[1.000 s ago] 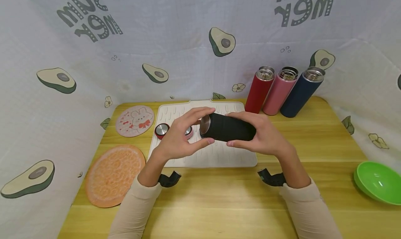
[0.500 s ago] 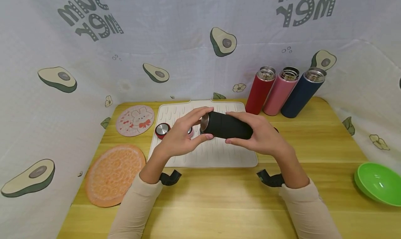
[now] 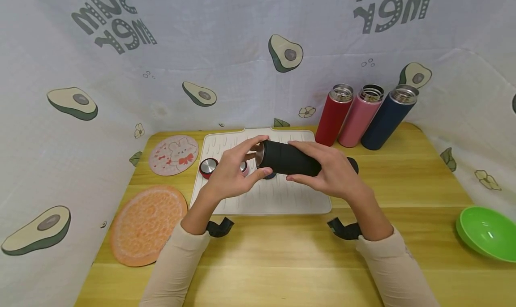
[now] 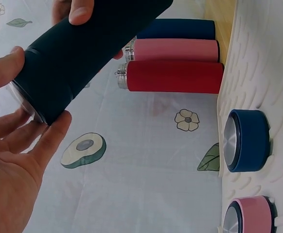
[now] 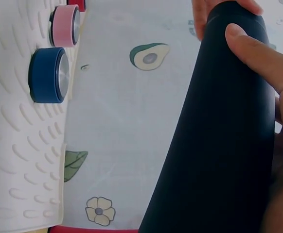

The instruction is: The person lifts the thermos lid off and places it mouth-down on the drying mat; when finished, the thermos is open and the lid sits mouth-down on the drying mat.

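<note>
Above the white mat, a black thermos bottle (image 3: 287,158) is held tilted sideways, its lid end to the left. My left hand (image 3: 230,172) grips the lid (image 4: 46,90) with fingers and thumb round its rim; the lid sits on the bottle. Midway along the body, my right hand (image 3: 336,170) wraps the bottle, whose base pokes out past it. A blue lid (image 4: 251,141) and a pink lid (image 4: 253,213) lie on the mat below, partly hidden in the head view. Left of them is a red lid (image 3: 208,166).
The white mat (image 3: 298,199) lies on the wooden table (image 3: 278,257). Red (image 3: 333,117), pink (image 3: 359,121) and blue (image 3: 387,121) lidless bottles stand at the back right. At left are two round mats, bunny-print (image 3: 173,155) and orange (image 3: 149,226); a green bowl (image 3: 485,235) sits right.
Both hands and the black bottle have shifted slightly up and left. The bottle's base now shows past the right hand, and more of the blue lid below is visible.
</note>
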`<state>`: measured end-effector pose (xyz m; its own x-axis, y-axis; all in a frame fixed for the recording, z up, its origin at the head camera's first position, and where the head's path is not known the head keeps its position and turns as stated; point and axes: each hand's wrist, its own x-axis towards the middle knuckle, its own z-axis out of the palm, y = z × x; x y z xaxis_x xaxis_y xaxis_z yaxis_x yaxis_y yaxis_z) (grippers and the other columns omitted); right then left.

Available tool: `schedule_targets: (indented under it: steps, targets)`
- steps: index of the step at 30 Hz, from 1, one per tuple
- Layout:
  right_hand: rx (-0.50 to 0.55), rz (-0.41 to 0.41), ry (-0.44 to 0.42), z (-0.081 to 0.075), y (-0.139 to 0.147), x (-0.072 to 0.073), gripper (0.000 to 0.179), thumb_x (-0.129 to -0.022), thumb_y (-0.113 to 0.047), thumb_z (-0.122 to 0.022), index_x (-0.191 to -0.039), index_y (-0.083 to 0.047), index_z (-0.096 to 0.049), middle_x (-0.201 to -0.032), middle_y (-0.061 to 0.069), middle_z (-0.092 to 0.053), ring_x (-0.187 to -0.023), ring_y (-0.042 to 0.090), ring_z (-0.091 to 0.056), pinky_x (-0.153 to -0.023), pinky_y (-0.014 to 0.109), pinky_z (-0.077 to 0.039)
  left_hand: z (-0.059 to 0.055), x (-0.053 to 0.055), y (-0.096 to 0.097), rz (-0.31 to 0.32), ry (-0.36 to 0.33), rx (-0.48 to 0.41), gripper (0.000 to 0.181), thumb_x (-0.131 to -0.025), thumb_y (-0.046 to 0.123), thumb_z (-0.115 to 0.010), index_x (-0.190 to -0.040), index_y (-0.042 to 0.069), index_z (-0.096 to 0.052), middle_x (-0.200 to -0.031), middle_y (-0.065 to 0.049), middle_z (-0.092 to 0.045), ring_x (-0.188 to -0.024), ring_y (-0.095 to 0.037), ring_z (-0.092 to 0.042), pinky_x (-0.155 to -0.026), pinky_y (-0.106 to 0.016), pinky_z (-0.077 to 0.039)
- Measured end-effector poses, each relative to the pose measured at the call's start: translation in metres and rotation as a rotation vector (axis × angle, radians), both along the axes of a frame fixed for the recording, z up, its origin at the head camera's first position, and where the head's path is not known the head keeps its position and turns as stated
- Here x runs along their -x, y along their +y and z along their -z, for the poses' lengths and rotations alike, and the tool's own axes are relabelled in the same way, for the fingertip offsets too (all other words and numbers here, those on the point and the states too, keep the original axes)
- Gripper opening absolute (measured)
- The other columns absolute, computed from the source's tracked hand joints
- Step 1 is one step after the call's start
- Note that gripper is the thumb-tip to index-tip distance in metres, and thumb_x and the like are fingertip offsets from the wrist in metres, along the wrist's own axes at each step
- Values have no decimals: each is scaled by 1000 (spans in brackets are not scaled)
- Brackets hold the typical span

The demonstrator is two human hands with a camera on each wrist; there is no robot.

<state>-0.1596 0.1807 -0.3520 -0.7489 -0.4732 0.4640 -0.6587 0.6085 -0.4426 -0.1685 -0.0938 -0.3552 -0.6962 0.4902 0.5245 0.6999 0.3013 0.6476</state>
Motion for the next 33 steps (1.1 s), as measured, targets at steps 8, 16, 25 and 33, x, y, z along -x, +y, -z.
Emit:
schedule_targets:
  steps: [8,16,25,33]
  targets:
    - [-22,20,103,3,-5,1,78,-72,-38,-94,-141,-18,-64,-128,10,-72,-106,29,-71,-79,46,-62,-1,-3,0,-104,-70,-4,61,-91,27,-80,-144,9,-56,-129,-9,-68,-112,-19,-71,-93,-26,-59]
    - [-79,42,239,5,-10,2,81,-67,-38,-96,-140,-17,-65,-128,12,-72,-103,34,-70,-79,47,-61,2,-3,-1,-204,-221,10,52,-92,35,-76,-135,8,-61,-113,-9,-75,-94,-17,-76,-84,-31,-64]
    - [-131,60,307,2,-14,-1,79,-71,-42,-94,-140,-18,-65,-127,11,-72,-101,32,-68,-77,45,-59,7,7,-7,-147,-388,-41,60,-92,58,-71,-132,15,-61,-114,-4,-75,-93,-16,-76,-80,-35,-63]
    - [-116,77,89,-5,-6,-8,80,-72,-46,-92,-143,-20,-63,-131,11,-69,-104,31,-68,-82,47,-62,3,8,-13,198,-283,-176,67,-84,3,-84,-143,17,-58,-144,-5,-57,-121,-25,-64,-93,-40,-62]
